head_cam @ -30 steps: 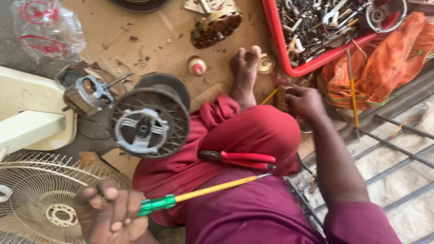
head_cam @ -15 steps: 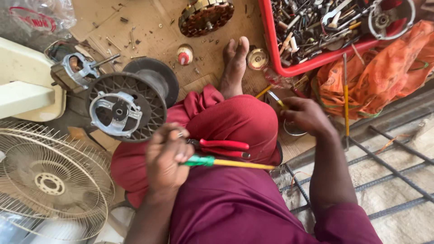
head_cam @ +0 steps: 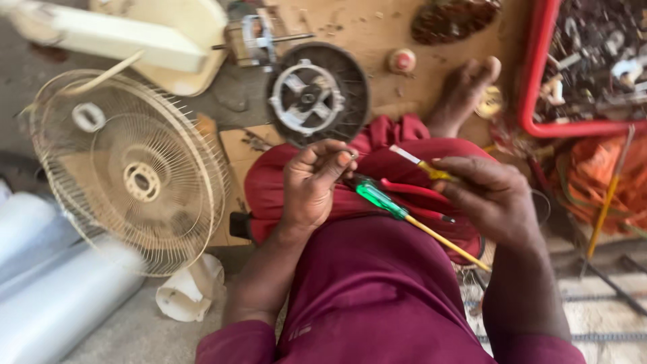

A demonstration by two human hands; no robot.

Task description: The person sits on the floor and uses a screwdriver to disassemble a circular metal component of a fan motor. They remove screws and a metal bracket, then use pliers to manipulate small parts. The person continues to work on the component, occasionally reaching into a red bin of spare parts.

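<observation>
My left hand [head_cam: 313, 182] is over my lap in dark red cloth, fingers curled at the end of a green-handled screwdriver [head_cam: 377, 197]. Its yellow shaft runs down to the right across my thigh. My right hand [head_cam: 495, 195] pinches a small yellow-handled tool [head_cam: 421, 164] with a pale tip that points toward the left hand. Red-handled pliers [head_cam: 411, 191] lie on my lap, partly under the right hand. A dark round fan motor part [head_cam: 317, 94] with a silver cross-shaped centre rests on the floor beyond my knee.
A cream wire fan grille [head_cam: 128, 175] lies to the left, beside a cream fan base [head_cam: 168, 47]. A red crate [head_cam: 539, 87] of metal parts is at the upper right, with orange cloth [head_cam: 610, 182] below it. Pale tubes [head_cam: 54, 283] lie at the lower left. My bare foot [head_cam: 465, 94] stretches ahead.
My left hand brought the green screwdriver from the lower left up onto my lap. My right hand came in from the crate side holding the small yellow tool. The view shifted left.
</observation>
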